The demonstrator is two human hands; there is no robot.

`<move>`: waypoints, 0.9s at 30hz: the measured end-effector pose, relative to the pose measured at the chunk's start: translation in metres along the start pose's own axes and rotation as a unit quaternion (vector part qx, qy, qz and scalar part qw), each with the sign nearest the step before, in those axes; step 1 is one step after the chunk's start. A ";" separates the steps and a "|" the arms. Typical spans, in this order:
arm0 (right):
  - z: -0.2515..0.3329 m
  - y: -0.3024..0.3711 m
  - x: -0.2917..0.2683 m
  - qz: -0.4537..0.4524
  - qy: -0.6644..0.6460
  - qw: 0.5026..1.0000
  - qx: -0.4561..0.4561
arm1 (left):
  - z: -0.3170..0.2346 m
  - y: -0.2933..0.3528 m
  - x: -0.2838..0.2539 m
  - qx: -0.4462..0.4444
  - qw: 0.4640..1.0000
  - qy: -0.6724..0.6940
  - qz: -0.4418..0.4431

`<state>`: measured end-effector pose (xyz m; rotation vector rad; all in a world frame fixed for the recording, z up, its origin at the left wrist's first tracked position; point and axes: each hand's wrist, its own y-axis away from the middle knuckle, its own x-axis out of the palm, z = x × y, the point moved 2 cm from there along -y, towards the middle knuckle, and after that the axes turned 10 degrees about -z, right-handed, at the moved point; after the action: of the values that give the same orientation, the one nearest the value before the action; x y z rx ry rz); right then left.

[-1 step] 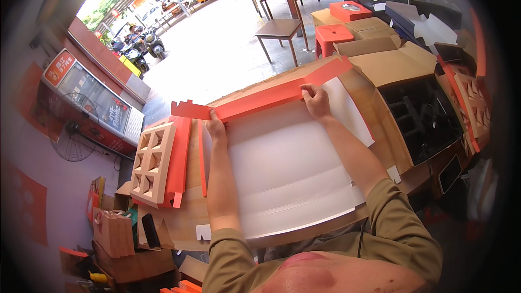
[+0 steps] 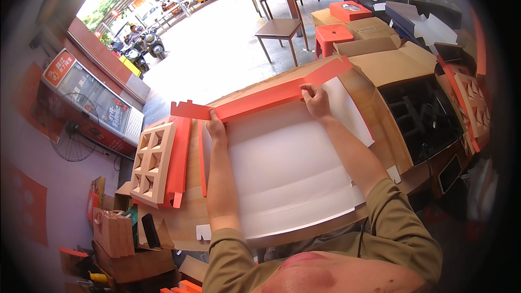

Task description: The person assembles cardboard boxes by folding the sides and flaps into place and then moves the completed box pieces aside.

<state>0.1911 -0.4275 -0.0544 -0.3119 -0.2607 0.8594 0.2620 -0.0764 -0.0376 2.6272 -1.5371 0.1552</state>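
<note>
A large cardboard box blank (image 2: 287, 168), white on its inner face and red on the other, lies over the table in front of me. Its far edge stands folded up as a long red flap (image 2: 260, 102) with notched tabs at the left end. My left hand (image 2: 216, 127) grips this flap near its left end, thumb on the near side. Toward the right, my right hand (image 2: 316, 102) pinches the same flap between thumb and curled fingers. The fingers behind the flap are hidden. Faint crease lines cross the blank's near part.
Left of the blank, a tan tray with square compartments (image 2: 152, 166) lies on red cardboard (image 2: 179, 157). A phone (image 2: 150, 230) rests at the table's near left corner. To the right stands an open carton (image 2: 420, 122) with dark contents. Beyond the table are a chair (image 2: 279, 30) and red stool (image 2: 332, 37).
</note>
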 end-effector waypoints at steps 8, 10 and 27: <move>0.008 0.001 0.003 0.012 0.008 1.000 -0.002 | 0.010 -0.020 -0.010 -0.008 1.000 -0.016 0.003; 0.006 0.001 0.003 0.011 0.009 1.000 -0.002 | 0.009 -0.017 -0.008 -0.004 1.000 -0.013 -0.001; 0.006 -0.001 0.002 0.007 0.013 1.000 -0.005 | -0.008 0.000 -0.007 0.008 1.000 -0.009 0.008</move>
<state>0.1909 -0.4255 -0.0485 -0.3333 -0.2395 0.8682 0.2583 -0.0687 -0.0302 2.6356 -1.5686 0.1459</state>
